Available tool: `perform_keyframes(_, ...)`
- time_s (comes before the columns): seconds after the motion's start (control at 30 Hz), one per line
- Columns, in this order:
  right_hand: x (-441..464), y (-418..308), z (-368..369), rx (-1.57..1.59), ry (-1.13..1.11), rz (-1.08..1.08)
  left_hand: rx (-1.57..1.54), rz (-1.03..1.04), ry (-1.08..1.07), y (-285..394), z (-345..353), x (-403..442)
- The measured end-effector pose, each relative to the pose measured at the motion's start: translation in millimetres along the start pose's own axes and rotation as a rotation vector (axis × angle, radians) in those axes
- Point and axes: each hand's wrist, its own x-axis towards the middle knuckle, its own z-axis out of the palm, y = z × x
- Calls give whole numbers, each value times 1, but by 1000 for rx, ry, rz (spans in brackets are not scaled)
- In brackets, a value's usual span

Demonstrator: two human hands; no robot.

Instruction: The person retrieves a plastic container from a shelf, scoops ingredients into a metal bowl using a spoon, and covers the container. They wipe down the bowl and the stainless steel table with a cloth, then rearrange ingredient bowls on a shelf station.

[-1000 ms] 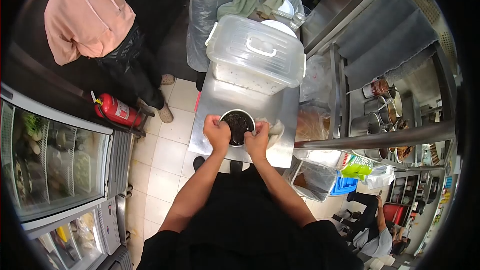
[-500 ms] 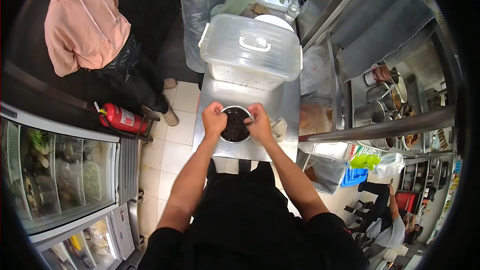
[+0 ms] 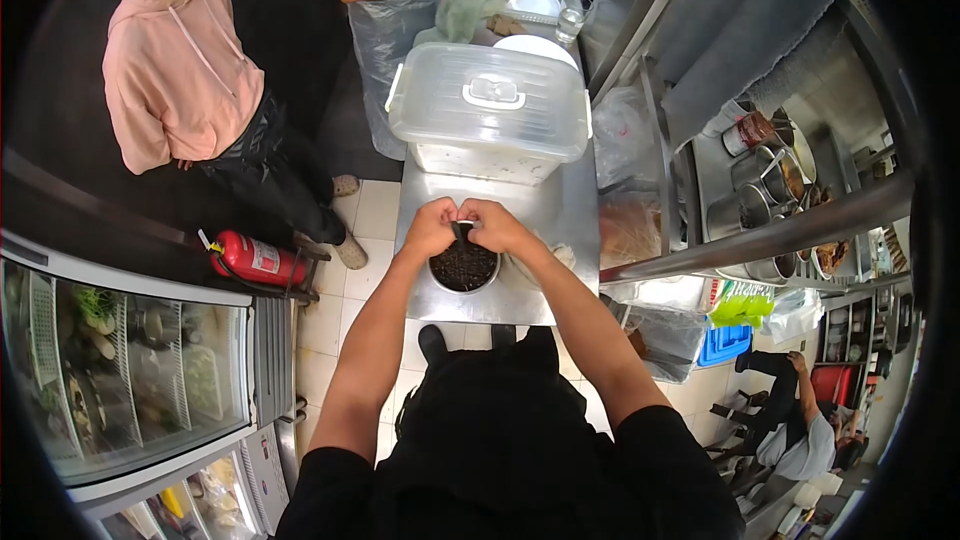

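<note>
While left hand (image 3: 431, 229) and right hand (image 3: 490, 225) pinch dark strip (image 3: 461, 232) over bowl (image 3: 464, 268), steel table (image 3: 562, 212) bears lidded bin (image 3: 488, 110); tiled floor (image 3: 378, 210) below.

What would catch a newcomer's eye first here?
Probably the two bare hands, left and right, meeting over the far rim of a round container of dark contents. Beyond it stands a big lidded plastic bin; off to the left, a red fire extinguisher.

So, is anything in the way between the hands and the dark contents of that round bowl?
Nothing visible is. The left hand and right hand meet over the far side of the bowl, seeming to pinch a dark piece above the dark contents. The lidded bin stands beyond the hands, not between.
</note>
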Motion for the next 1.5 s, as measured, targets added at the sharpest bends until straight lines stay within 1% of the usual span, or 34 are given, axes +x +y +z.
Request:
perform_keyframes(0.07,-9,7,15,181,362,85,-187,-95,134,-18,4,2)
perform_keyframes(0.1,-21,-12,12,157,445,209,-164,-98,247,-16,9,-4)
perform_keyframes(0.13,-30,-21,20,161,445,215,-162,-103,243,-15,15,-10)
perform_keyframes(0.2,-43,-31,42,201,949,382,-267,-135,723,-14,31,-13)
perform_keyframes(0.23,-46,-29,55,192,1036,342,-277,-177,828,-9,36,-15)
perform_keyframes(0.27,-46,-34,65,281,1061,374,-280,-172,824,-6,40,-15)
perform_keyframes(0.3,-46,-37,70,372,1086,404,-293,-212,924,-4,43,-15)
perform_keyframes(0.33,-49,-36,68,488,1078,418,-304,-251,1025,-2,44,-16)
perform_keyframes(0.4,-58,-52,50,746,1066,413,-321,-202,1041,-26,43,-15)
perform_keyframes(0.43,-71,-60,34,886,1064,397,-542,-224,966,-38,37,-17)
perform_keyframes(0.47,-86,-51,19,725,1040,375,-760,-252,879,-47,31,-21)
perform_keyframes(0.5,-103,-39,2,562,1010,352,-740,-291,833,-36,18,-29)
perform_keyframes(0.53,-117,-26,-11,256,1065,277,-721,-329,792,-20,2,-38)
perform_keyframes(0.57,-130,-16,-21,-47,1101,204,-805,-347,789,-19,-13,-45)
perform_keyframes(0.6,-140,-11,-31,-153,1073,293,-808,-301,780,-23,-26,-52)
perform_keyframes(0.67,-144,3,-26,-338,1086,304,-773,-328,776,-23,-52,-67)
perform_keyframes(0.73,-144,10,0,-351,813,469,-799,-269,803,-13,-72,-82)
perform_keyframes(0.77,-138,11,15,-443,769,520,-777,-228,832,1,-80,-90)
perform_keyframes(0.8,-129,11,31,-534,720,570,-790,-306,816,11,-89,-99)
perform_keyframes(0.87,-98,13,49,-622,877,481,-775,-268,786,23,-102,-111)
perform_keyframes(0.93,-64,-2,62,-535,815,316,-742,-296,798,43,-104,-115)
perform_keyframes(1.0,-31,-11,89,-568,618,189,-733,-271,786,54,-104,-116)
perform_keyframes(1.03,-25,-33,90,-501,449,130,-799,-303,772,66,-100,-114)
perform_keyframes(1.07,-24,-54,90,-434,280,71,-798,-297,763,62,-98,-110)
perform_keyframes(1.13,-33,-58,124,-510,37,-72,-839,-356,737,49,-94,-104)
perform_keyframes(1.2,-55,-62,126,-340,-70,-223,-864,-386,689,59,-91,-100)
perform_keyframes(1.27,-86,-45,125,-422,88,-395,-930,-391,640,64,-88,-98)
perform_keyframes(1.33,-129,-22,105,-470,124,-350,-942,-417,628,66,-87,-97)
perform_keyframes(1.4,-183,7,75,-370,263,-287,-994,-423,552,75,-88,-99)
perform_keyframes(1.47,-238,52,51,-438,305,-207,-1006,-432,523,73,-91,-101)
perform_keyframes(1.5,-256,53,37,-469,376,-100,-1033,-472,523,77,-89,-101)
